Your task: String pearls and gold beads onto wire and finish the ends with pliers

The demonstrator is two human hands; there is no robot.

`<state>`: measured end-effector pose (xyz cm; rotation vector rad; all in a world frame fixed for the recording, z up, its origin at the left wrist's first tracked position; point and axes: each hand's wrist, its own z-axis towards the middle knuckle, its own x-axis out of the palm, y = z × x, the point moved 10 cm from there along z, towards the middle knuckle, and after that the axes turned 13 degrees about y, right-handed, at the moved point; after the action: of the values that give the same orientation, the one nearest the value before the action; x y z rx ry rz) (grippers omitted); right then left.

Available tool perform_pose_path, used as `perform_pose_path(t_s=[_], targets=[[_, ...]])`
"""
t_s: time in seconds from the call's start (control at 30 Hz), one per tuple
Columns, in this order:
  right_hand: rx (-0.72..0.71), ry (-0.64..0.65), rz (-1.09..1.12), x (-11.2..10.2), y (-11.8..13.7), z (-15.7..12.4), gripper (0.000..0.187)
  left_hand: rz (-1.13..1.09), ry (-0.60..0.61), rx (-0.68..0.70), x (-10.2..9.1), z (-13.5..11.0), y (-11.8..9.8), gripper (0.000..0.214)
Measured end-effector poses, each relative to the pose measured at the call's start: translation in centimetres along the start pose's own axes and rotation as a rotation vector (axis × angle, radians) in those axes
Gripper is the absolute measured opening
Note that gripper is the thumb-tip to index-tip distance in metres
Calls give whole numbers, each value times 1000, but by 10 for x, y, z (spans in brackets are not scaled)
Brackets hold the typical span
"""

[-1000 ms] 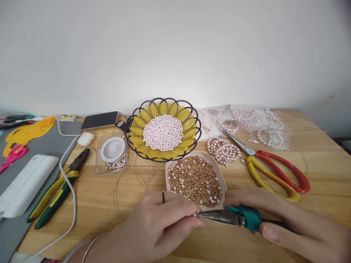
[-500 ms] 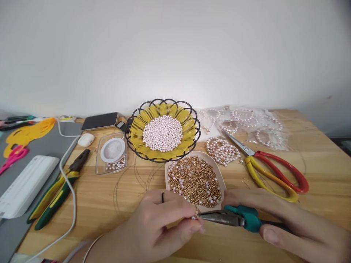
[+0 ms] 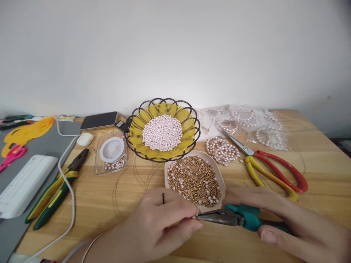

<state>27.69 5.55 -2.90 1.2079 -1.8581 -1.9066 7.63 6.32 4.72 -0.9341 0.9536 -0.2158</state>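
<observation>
At the far left edge, a grey mat (image 3: 41, 146) carries a white case (image 3: 24, 184) and pink scissors (image 3: 12, 153). Just right of it, green-and-yellow pliers (image 3: 55, 193) lie on the desk (image 3: 95, 204) beside a white cable (image 3: 70, 197), with bare wood between them and the hands. A clear box (image 3: 111, 153) sits left of the yellow basket (image 3: 189, 128) of pearls; the shallow dish (image 3: 222, 182) of gold beads lies nearer. The left hand (image 3: 161, 223) pinches a tiny bead piece (image 3: 195, 215) at the near edge, touching the jaw tip of the teal-handled pliers (image 3: 230, 218), which the right hand (image 3: 287, 223) grips closed. Red-and-yellow scissors (image 3: 274, 171) lie right, with open wood beyond.
</observation>
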Motion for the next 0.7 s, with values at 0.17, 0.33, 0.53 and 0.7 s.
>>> perform_pose_path(t_s=[0.17,0.33,0.53,0.7], targets=[[27,12,13,1,-2,-1,48,59,-9,36,-2,1,-5,30],[71,50,4,3,-6,-2,42,94,-30,45,-3,2,-7,34],[88,82,21,4,-5,0,42,85,-24,41,0,1,-4,23],[115,91,24,5,-5,1,39,95,-23,53,0,1,-7,22]])
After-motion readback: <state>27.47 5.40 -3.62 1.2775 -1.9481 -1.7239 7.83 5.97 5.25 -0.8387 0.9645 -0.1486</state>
